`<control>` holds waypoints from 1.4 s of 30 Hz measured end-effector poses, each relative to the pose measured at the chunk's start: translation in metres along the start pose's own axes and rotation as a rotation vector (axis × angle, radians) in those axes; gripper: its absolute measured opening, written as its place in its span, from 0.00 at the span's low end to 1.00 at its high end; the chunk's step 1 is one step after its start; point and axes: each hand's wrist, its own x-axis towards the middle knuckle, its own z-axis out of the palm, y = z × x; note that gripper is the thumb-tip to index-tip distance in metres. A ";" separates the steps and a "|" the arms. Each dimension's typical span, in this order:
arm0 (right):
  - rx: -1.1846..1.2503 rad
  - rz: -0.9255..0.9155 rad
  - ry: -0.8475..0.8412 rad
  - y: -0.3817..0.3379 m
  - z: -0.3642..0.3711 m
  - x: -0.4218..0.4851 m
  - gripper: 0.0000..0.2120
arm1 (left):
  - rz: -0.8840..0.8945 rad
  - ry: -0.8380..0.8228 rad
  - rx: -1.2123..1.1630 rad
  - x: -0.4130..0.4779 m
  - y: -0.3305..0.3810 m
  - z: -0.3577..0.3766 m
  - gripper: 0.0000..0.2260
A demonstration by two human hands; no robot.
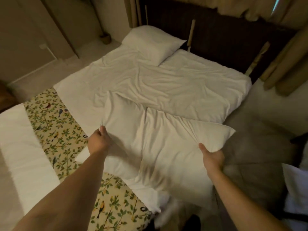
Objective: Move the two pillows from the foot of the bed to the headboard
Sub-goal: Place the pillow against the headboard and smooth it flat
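Second pillow in hand, one already at the headboard

One plump white pillow (152, 45) lies at the far corner of the bed (191, 84) against the dark wooden headboard (225, 40), so I judge the task about half done. The other large white pillow (166, 147) is at the foot, pinched at its left edge by the left hand (100, 139) and gripped at its right corner by the right hand (211, 157); carrying it up remains. No brand, label or readable writing shows anywhere.

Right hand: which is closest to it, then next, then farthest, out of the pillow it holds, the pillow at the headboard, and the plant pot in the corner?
From the right hand:
1. Held pillow, in its grip, near the foot.
2. Headboard pillow, top left of the bed.
3. Plant pot, on the floor in the far left corner.
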 end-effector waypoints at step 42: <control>0.089 -0.023 0.185 -0.215 -0.146 0.412 0.40 | 0.236 -0.158 0.006 0.073 0.462 0.280 0.27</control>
